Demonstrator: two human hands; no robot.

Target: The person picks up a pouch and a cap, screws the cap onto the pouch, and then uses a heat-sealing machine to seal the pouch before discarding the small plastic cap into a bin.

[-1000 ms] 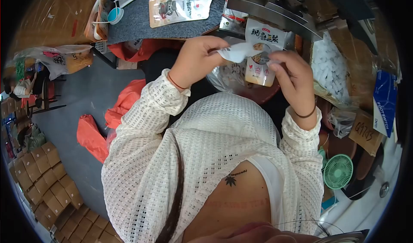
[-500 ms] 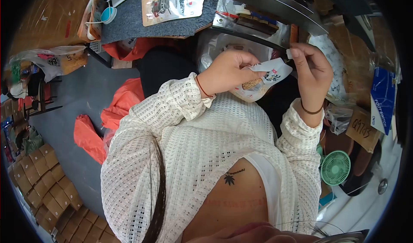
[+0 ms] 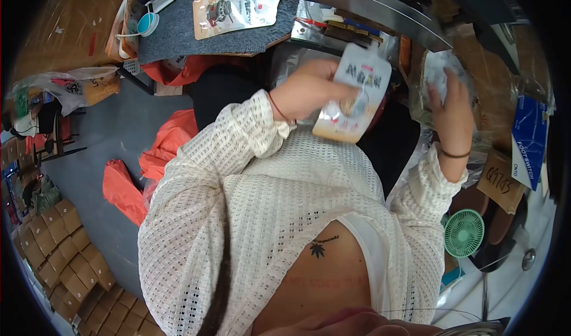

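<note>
My left hand (image 3: 309, 92) grips a white and orange printed pouch (image 3: 357, 122) by its left side, thumb across the front. The pouch hangs above my lap, its narrow spout end pointing up toward the metal machine part. To the right, my right hand (image 3: 455, 113) has its thumb and fingers apart, slightly blurred. It is over a clear plastic bag (image 3: 437, 68) with pale patterned contents; whether the fingertips touch it is unclear. Nothing shows between the fingers.
Several printed pouches (image 3: 238, 8) lie on a grey cloth-covered table (image 3: 238, 43). A metal machine bar (image 3: 380, 8) crosses the top. At right are a blue box (image 3: 529, 139), a cardboard piece (image 3: 499, 181) and a green fan (image 3: 464, 233). Red bags (image 3: 172, 139) lie on the floor.
The pouch has turned more upright, its front now facing the camera. My right hand has left the pouch's top corner and moved right, its pinched fingers now apart.
</note>
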